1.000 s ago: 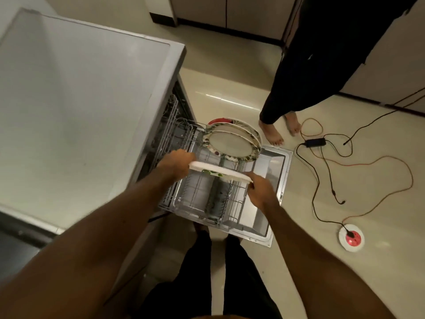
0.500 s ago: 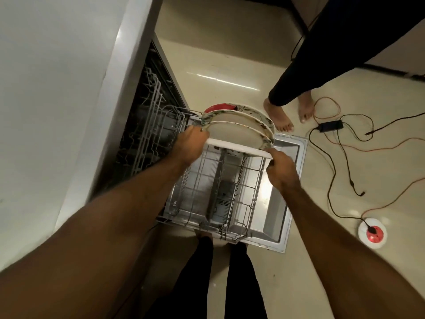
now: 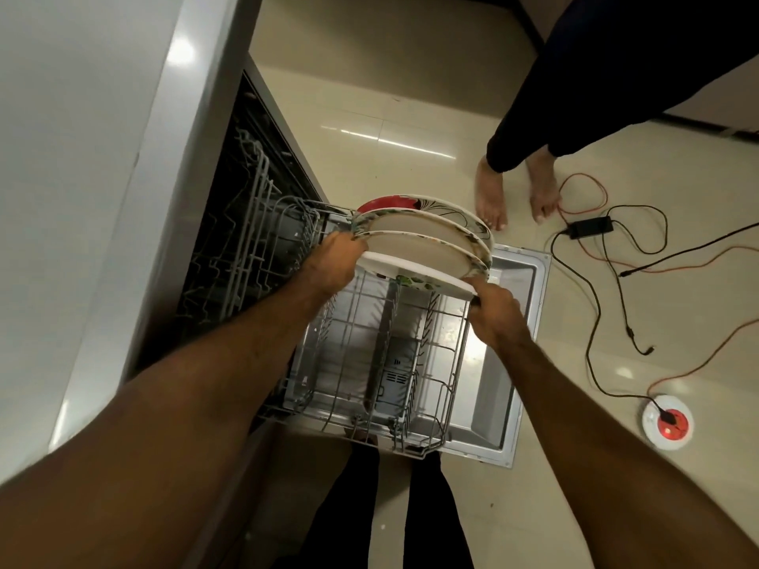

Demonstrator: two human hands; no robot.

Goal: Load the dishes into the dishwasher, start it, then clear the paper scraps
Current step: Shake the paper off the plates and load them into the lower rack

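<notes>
The plate [image 3: 415, 269] is held almost edge-on over the far end of the pulled-out lower rack [image 3: 410, 365], just on the near side of the standing plates [image 3: 427, 230] along the rack's far edge. To seat it well, I'd say it wants tipping upright and lowering straight between the next free tines, parallel to its neighbours, without knocking them. The left hand [image 3: 333, 260] grips its left rim, fingers curled under out of sight; the right hand [image 3: 495, 308] clamps the right rim, fingers folded round it, knuckles up. Both forearms reach out and down across the rack's near edge, above the open door [image 3: 519, 318]
</notes>
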